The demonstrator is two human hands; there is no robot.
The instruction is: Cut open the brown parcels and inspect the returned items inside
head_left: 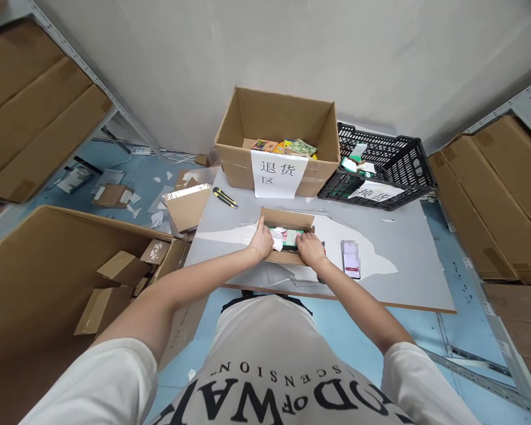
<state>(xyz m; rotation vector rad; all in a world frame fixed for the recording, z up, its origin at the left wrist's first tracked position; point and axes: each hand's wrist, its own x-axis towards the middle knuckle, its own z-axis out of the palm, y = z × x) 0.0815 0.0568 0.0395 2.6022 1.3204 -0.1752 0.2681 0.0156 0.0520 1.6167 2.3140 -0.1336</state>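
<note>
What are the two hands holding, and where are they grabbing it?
Both hands hold a small open cardboard box on the table: the left hand at its left end, the right hand at its near right edge.

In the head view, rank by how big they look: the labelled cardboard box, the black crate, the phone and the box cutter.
1. Labelled box
2. Black crate, slightly smaller
3. Phone
4. Box cutter, close to the phone in size and farther away, so unsure

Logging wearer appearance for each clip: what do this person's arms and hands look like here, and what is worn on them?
Both arms are bare from the short white T-shirt sleeves down. The left hand and right hand are bare: no gloves, and no watch, ring or wristband can be seen. The shirt front carries large dark block lettering.
</note>
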